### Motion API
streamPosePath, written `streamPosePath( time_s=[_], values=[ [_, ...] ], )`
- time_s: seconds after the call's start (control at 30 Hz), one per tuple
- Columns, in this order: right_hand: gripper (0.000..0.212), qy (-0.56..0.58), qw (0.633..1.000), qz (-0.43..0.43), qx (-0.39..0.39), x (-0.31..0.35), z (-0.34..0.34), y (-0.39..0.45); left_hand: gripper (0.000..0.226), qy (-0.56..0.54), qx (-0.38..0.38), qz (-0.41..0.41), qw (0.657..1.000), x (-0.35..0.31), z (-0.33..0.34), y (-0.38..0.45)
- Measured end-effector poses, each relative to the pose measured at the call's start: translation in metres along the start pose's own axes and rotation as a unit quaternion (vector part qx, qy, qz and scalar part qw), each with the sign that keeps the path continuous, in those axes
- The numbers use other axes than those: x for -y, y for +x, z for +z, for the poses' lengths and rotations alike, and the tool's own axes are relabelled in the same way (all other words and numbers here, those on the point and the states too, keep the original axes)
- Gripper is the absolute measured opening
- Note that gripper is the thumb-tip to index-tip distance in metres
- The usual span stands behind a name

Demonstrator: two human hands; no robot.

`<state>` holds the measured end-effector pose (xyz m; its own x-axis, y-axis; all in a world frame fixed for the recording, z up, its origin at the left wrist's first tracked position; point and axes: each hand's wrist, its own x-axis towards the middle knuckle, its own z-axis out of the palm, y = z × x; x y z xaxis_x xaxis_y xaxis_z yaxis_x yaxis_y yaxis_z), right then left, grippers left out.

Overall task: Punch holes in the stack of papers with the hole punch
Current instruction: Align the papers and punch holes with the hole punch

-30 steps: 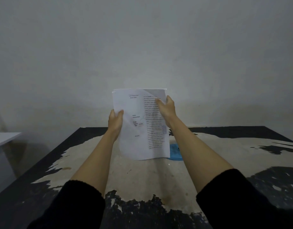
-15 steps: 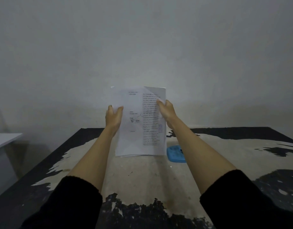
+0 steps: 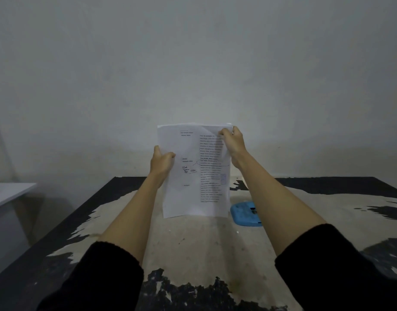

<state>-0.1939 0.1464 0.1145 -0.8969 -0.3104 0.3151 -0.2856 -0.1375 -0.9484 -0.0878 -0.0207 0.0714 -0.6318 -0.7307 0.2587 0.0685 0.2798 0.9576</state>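
Two hands hold the papers (image 3: 194, 173) upright over the table (image 3: 193, 248), bottom edge resting on or just above the surface; I cannot tell which. The left hand (image 3: 161, 161) grips the left edge about halfway up, thumb on the printed face and fingers curled behind. The right hand (image 3: 232, 140) pinches the top right corner, fingertips pressed on the front sheet, where the corner looks slightly folded.

As a judgement, the task is barely begun. The sheets appear to be getting squared up, edges roughly flush, and no holes show along any visible margin. The punch (image 3: 245, 213), a blue object lying flat on the table just right of the papers and partly hidden behind the right forearm, is untouched. Left to do: lay the stack down, slide an edge into the punch's slot, press, and pull the sheets free.

Writing on the front sheet is mostly too small and soft to read. Short headings sit at upper left, a dense printed column runs down the right half, and a pen line curves under part of that column. A few handwritten words in dark ink sit left of centre, illegible. A faint bluish stamp or mark lies near the right margin. No brand shows on the punch.
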Motion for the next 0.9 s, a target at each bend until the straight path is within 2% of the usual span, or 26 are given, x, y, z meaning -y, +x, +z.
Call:
streamPosePath(
  time_s=[0.13,0.37,0.53,0.73,0.9],
  values=[
    [0.008,0.018,1.0,0.004,0.007,-0.005,-0.004,0.001,0.032,-0.056,-0.008,-0.01,0.998,0.002,0.002,0.003],
    [0.017,0.046,0.998,0.003,0.035,-0.012,-0.003,0.002,0.025,-0.026,-0.008,0.013,1.0,0.007,0.009,0.004],
    [0.015,0.021,0.999,-0.002,0.03,-0.02,-0.003,0.002,0.028,-0.048,-0.027,-0.016,0.998,0.013,0.009,0.007],
    [0.017,0.027,0.998,-0.035,0.041,-0.023,-0.007,0.002,0.027,-0.032,0.001,0.015,0.999,0.015,0.004,0.006],
    [0.017,-0.017,0.999,-0.019,0.043,-0.03,-0.009,0.004,0.023,-0.033,0.01,0.054,0.998,0.021,0.002,0.004]
  ],
)
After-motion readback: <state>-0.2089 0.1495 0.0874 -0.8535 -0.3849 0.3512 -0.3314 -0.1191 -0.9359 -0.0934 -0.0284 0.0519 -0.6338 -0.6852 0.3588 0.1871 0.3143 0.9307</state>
